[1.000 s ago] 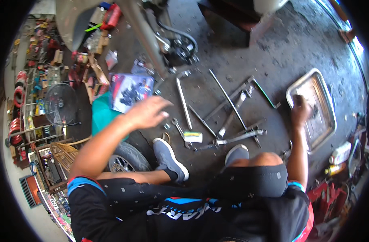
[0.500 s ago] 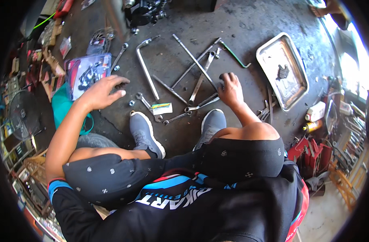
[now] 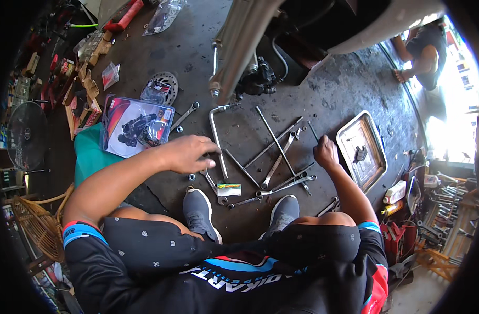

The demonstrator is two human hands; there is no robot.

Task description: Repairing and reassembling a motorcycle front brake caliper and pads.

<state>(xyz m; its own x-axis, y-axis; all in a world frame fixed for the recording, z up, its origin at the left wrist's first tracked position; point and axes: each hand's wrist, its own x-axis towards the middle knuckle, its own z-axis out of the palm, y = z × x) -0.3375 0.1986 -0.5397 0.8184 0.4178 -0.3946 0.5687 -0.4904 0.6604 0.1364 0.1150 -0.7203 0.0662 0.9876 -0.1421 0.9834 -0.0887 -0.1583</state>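
Below my loosely spread left grip [image 3: 191,154] lay dark, stained floor [image 3: 328,83]; my right grip [image 3: 326,152] clasped a thin rod [image 3: 313,132], metal tray [image 3: 374,157] just beside, bright opening [image 3: 454,115] beyond.

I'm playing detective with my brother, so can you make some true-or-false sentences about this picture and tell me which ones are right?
1. The right hand grips a thin rod. True.
2. The left hand is holding a hammer. False: it looks open, with nothing showing in it.
3. A small dark part lies in the metal tray. True.
4. The shoes are bright red. False: they are grey with white soles.
5. The clear plastic package is to the right of the tray. False: it is far to the left of it.
6. Another person can be partly seen at the upper right. True.
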